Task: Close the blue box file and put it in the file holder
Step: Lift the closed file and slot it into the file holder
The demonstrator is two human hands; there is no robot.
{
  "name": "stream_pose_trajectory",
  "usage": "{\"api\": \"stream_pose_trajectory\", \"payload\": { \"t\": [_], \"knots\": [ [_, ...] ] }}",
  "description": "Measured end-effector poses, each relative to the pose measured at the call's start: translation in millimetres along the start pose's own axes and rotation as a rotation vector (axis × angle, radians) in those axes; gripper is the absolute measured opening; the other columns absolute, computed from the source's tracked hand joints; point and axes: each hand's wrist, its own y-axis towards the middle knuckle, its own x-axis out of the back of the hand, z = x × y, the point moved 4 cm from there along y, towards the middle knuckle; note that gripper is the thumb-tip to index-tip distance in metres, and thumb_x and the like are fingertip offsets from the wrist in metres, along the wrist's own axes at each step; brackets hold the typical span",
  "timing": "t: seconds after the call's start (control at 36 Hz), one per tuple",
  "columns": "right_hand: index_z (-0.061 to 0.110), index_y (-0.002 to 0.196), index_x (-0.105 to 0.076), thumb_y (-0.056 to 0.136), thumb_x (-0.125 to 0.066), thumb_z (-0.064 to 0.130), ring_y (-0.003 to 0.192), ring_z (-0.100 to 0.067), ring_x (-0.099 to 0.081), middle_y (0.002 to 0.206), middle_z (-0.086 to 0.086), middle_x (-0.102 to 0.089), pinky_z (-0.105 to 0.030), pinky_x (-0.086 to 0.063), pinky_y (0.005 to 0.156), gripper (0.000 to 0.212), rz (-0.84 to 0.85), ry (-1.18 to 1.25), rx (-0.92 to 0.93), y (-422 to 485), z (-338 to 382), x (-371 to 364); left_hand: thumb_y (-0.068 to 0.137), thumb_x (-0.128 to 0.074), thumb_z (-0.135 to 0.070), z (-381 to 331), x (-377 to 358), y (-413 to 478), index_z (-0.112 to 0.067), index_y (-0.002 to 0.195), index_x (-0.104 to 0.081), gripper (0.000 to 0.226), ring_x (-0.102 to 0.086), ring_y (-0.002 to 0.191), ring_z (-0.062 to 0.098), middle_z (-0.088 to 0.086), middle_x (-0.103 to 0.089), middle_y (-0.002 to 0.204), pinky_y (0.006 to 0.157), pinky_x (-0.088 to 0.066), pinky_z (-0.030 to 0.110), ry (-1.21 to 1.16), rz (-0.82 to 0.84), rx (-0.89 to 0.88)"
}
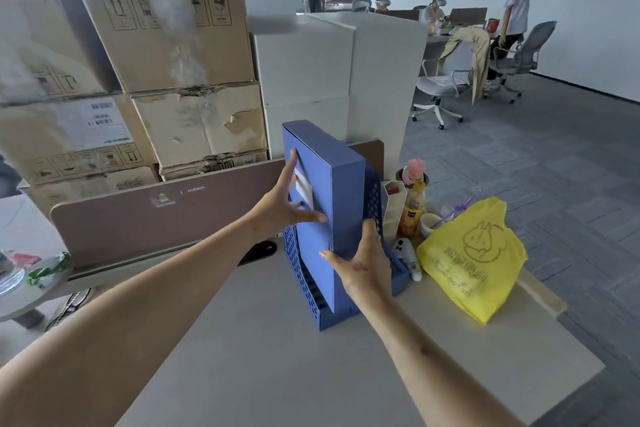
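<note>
The blue box file (341, 184) stands upright and closed inside the blue perforated file holder (304, 282) in the middle of the desk, its spine with a white label toward me. My left hand (282, 203) lies flat with spread fingers against the label side. My right hand (362, 262) rests on the file's lower right edge, fingers reaching over the holder's divider. Neither hand wraps around the file.
A yellow plastic bag (474, 256) lies right of the holder, with a drink bottle (412, 204), a cup and a white organiser (393, 204) behind it. A brown desk partition (138, 218) and stacked cardboard boxes (166, 55) stand behind. People sit at far desks.
</note>
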Motion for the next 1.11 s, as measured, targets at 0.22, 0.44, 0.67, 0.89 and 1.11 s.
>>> {"api": "stream_pose_trajectory", "payload": {
  "t": [0.22,0.44,0.67,0.89,1.11],
  "knots": [
    [0.033,0.097,-0.033,0.07,-0.078,0.04,0.087,-0.016,-0.059,0.101,0.01,-0.056,-0.025,-0.048,0.061,0.053,-0.034,0.108,-0.056,-1.9,-32.3,-42.7,0.061,-0.091,-0.035,25.6,-2.6,2.1,-0.072,0.136,0.011,0.132,-0.042,0.139,0.027,-0.013,0.005,0.165,0.103,-0.049,0.045,0.173,-0.025,-0.036],
    [0.026,0.107,-0.04,0.07,-0.077,0.047,0.093,-0.015,-0.06,0.107,0.01,-0.059,-0.035,-0.052,0.068,0.056,-0.059,0.14,-0.043,-3.7,-47.0,-67.6,0.064,-0.089,-0.035,57.9,-4.2,-2.4,-0.067,0.14,0.01,0.129,-0.046,0.137,0.028,-0.014,-0.003,0.165,0.109,-0.043,0.041,0.181,-0.082,-0.04],
    [0.023,0.113,-0.041,0.073,-0.075,0.047,0.099,-0.018,-0.062,0.111,0.006,-0.059,-0.042,-0.056,0.072,0.058,-0.066,0.203,0.018,6.1,-53.7,-69.2,0.074,-0.086,-0.023,69.4,-12.9,0.1,-0.068,0.14,0.009,0.124,-0.039,0.142,0.023,-0.024,-0.001,0.163,0.087,-0.043,0.007,0.198,-0.112,-0.067],
    [0.024,0.118,-0.041,0.075,-0.073,0.044,0.106,-0.016,-0.061,0.118,0.007,-0.058,-0.041,-0.057,0.078,0.058,-0.046,0.216,0.031,10.0,-61.2,-69.5,0.072,-0.085,-0.026,73.3,-18.2,-1.7,-0.066,0.14,0.011,0.125,-0.045,0.137,0.023,-0.021,0.0,0.163,0.101,-0.044,0.029,0.212,-0.13,-0.043],
    [0.025,0.106,-0.041,0.075,-0.077,0.031,0.096,-0.016,-0.058,0.107,0.006,-0.056,-0.036,-0.053,0.076,0.048,0.025,0.268,-0.087,-14.5,-95.6,-100.0,0.071,-0.086,-0.032,102.0,-25.9,-9.6,-0.069,0.135,0.021,0.13,-0.056,0.117,0.027,-0.002,-0.015,0.165,0.1,-0.048,0.048,0.397,-0.067,0.096]
  ]
}}
